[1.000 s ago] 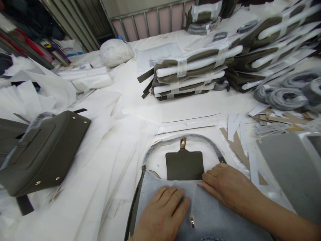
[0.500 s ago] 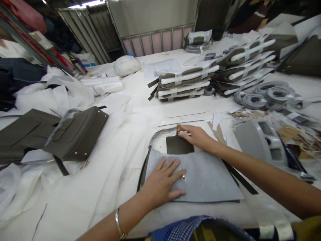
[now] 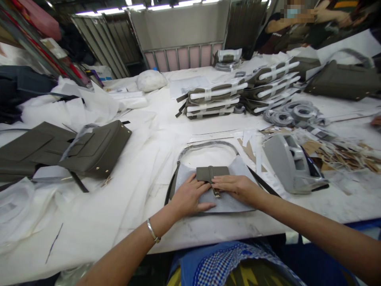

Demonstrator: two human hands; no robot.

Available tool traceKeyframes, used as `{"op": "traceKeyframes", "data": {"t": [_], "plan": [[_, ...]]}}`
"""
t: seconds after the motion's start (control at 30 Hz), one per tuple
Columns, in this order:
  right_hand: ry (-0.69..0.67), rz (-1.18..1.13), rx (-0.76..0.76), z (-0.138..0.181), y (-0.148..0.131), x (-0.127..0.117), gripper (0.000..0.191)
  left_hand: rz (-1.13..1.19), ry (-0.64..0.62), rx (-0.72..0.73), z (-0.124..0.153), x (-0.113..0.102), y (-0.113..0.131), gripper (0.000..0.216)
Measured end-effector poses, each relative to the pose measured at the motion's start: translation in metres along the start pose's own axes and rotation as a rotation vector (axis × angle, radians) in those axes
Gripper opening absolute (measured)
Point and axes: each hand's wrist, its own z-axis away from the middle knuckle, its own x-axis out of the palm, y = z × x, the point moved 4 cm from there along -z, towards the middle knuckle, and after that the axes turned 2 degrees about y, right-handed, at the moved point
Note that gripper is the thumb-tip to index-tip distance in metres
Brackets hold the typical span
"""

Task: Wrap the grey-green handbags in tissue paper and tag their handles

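A handbag wrapped in grey felt point(image 3: 235, 200) lies flat on the white table point(image 3: 208, 232) just in front of me. Its olive flap point(image 3: 212, 173) is folded down over the felt, with a gold clasp point(image 3: 216, 193) at its lower edge. A wrapped handle point(image 3: 208, 144) arcs above the flap. My left hand point(image 3: 190, 194) lies flat on the felt with fingers stretched out, touching the flap's left side. My right hand point(image 3: 235, 186) rests with fingers extended on the flap beside the clasp. Neither hand holds anything.
Olive bags point(image 3: 95, 149) lie at the left on white paper. Stacks of wrapped olive bags point(image 3: 214, 99) sit behind, with grey rolls point(image 3: 293, 113) and cardboard scraps point(image 3: 342, 153) at the right. A grey tape dispenser point(image 3: 290, 163) stands right of the bag. Another person point(image 3: 285, 24) is at the far right.
The olive flap has been folded down over the grey felt. My right hand moved from the clasp at the far end back toward me; the left hand shifted up to the flap.
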Motion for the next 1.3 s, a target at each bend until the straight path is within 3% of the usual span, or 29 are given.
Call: {"op": "traceKeyframes", "data": {"t": [0.23, 0.33, 0.43, 0.7, 0.87, 1.0, 1.1, 1.3], "plan": [[-0.012, 0.005, -0.038, 0.006, -0.001, 0.015, 0.040, -0.079, 0.216, 0.050, 0.017, 0.001, 0.005, 0.048], [0.002, 0.012, -0.043, 0.009, 0.001, 0.019, 0.037, -0.089, 0.168, 0.202, 0.022, 0.001, 0.014, 0.033], [-0.026, 0.023, -0.050, 0.010, 0.003, 0.023, 0.034, -0.063, 0.037, 0.311, 0.023, 0.005, 0.023, 0.034], [-0.105, 0.127, -0.083, -0.015, -0.008, 0.009, 0.017, 0.047, -0.069, 0.167, 0.021, 0.000, 0.041, 0.036], [-0.161, 0.235, -0.117, -0.027, -0.010, 0.012, 0.015, 0.022, -0.025, 0.147, 0.022, 0.000, 0.042, 0.036], [-0.153, 0.275, -0.015, -0.024, -0.012, 0.012, 0.012, -0.062, 0.016, 0.171, 0.025, 0.010, 0.039, 0.038], [-0.165, 0.174, 0.046, -0.020, -0.017, 0.002, 0.015, -0.172, 0.050, 0.174, 0.029, 0.019, 0.037, 0.043], [0.027, 0.079, 0.201, -0.028, 0.002, -0.036, 0.020, -0.185, 0.121, 0.126, 0.036, 0.022, 0.043, 0.042]]}}
